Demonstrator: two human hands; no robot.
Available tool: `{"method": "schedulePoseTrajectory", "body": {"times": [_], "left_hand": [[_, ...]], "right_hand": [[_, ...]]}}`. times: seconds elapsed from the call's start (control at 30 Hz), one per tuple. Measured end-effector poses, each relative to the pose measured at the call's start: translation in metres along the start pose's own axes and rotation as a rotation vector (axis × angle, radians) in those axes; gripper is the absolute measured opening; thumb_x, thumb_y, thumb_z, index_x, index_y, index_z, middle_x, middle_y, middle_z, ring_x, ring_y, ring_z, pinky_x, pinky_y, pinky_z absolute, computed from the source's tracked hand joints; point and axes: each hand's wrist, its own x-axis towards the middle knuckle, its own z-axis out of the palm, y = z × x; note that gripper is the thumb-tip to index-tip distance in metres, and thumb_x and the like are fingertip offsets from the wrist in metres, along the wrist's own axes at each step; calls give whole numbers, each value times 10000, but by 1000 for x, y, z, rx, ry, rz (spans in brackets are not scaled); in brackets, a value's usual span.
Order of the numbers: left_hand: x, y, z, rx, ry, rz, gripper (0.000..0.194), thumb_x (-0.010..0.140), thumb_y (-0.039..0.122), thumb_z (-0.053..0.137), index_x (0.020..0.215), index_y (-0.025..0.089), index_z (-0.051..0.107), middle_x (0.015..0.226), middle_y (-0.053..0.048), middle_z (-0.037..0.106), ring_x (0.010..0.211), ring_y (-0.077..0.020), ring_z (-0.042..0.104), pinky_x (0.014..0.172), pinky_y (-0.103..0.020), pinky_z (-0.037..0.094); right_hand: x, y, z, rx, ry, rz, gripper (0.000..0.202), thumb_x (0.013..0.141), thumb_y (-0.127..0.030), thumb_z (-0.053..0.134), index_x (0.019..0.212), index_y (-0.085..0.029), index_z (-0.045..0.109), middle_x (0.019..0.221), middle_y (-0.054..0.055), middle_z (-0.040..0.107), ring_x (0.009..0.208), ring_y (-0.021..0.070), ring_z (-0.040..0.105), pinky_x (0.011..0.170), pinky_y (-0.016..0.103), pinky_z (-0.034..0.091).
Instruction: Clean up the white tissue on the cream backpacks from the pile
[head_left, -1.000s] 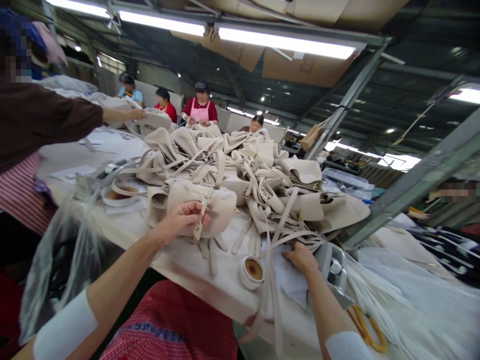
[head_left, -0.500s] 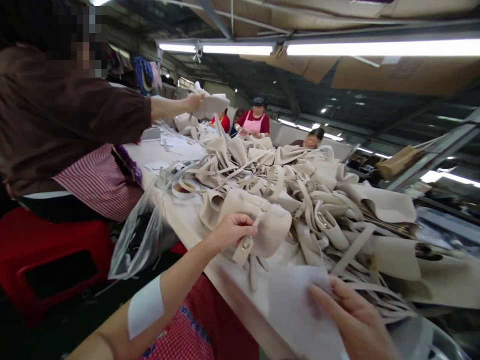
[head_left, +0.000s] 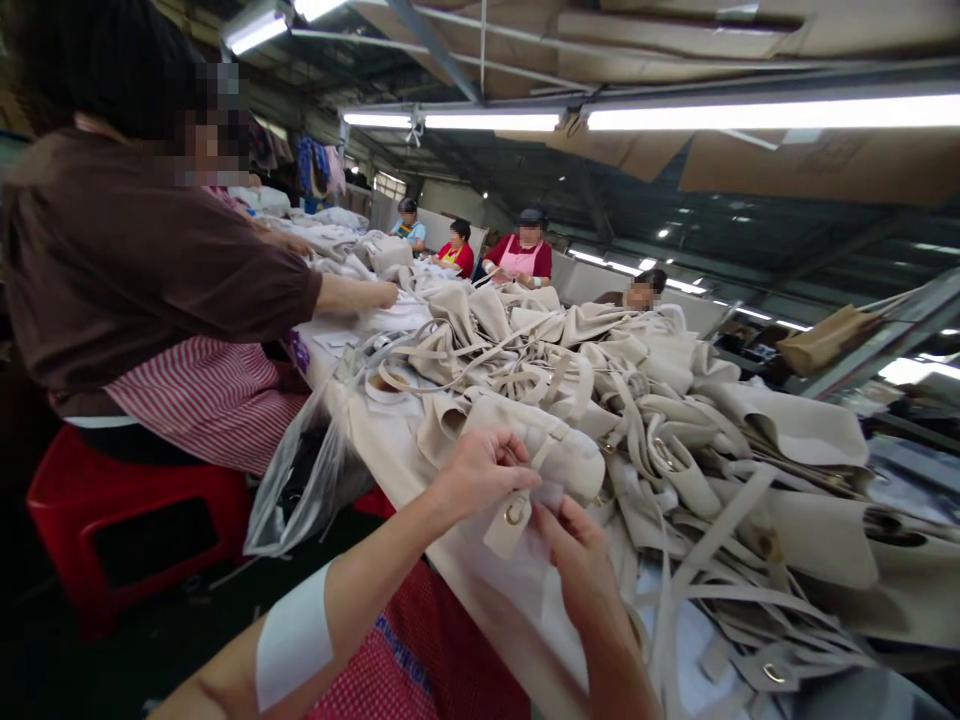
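Note:
My left hand (head_left: 484, 472) pinches a beige strap with a gold-coloured ring (head_left: 515, 513) near its end, just in front of a small beige bag (head_left: 574, 455) lying on the table. Close beside it, my right hand (head_left: 579, 560) has its fingers closed on a thin white sheet (head_left: 510, 590), which is brought up against the strap. Part of the sheet passes behind the strap end and the fingers. A white patch (head_left: 294, 635) is on my left forearm.
A large heap of beige bags and straps (head_left: 675, 430) covers the table (head_left: 405, 480). To the left, a co-worker in a brown top (head_left: 165, 270) sits on a red stool (head_left: 67, 520), reaching over papers. A clear plastic bag (head_left: 300, 490) hangs from the table edge.
My right hand has moved left and up with the white sheet, to the strap in my left hand. The co-worker at left has lowered an arm to the table.

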Motion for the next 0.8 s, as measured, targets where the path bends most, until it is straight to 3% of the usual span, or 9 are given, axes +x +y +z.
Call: {"method": "schedulePoseTrajectory", "body": {"times": [0.1,0.17,0.33,0.43,0.63,0.8], "left_hand": [[-1,-7,2,-10,18,-10,225,606,199,754,728,175,566,525,73,533,452,-71,432,456,-205,296],[-2,-13,2,-15,38,-2,224,625,190,744,736,181,549,531,77,534,454,-70,432,462,-205,302],[-3,-20,0,63,61,30,263,642,208,763,753,190,525,545,72,540,477,-82,453,468,-207,302],[-3,-19,-1,90,80,39,272,642,195,760,763,194,517,559,70,547,481,-84,468,468,-207,300],[2,-15,-3,-147,11,-21,290,613,273,762,761,189,527,549,65,549,452,-76,452,452,-205,313],[1,-10,-8,-139,-66,-77,192,621,292,741,700,156,632,554,44,531,485,-74,421,492,-222,322]], "right_hand": [[1,-9,7,327,47,113,329,752,-478,695,974,-235,701,881,54,759,773,248,692,643,344,545],[3,-14,10,371,78,112,320,752,-472,687,964,-234,708,917,80,768,851,277,708,680,370,562],[7,-21,12,267,-42,126,363,792,-484,631,1018,-211,713,933,110,774,868,310,724,672,409,576],[10,-22,13,237,-41,74,389,819,-494,589,1068,-219,704,971,118,770,859,307,723,661,414,576],[2,-14,7,373,-69,124,289,730,-397,750,972,-257,676,902,45,752,758,234,686,656,336,540],[-1,-6,-14,52,-81,130,309,689,-462,744,856,-204,705,686,6,674,586,169,557,523,260,424]]}}
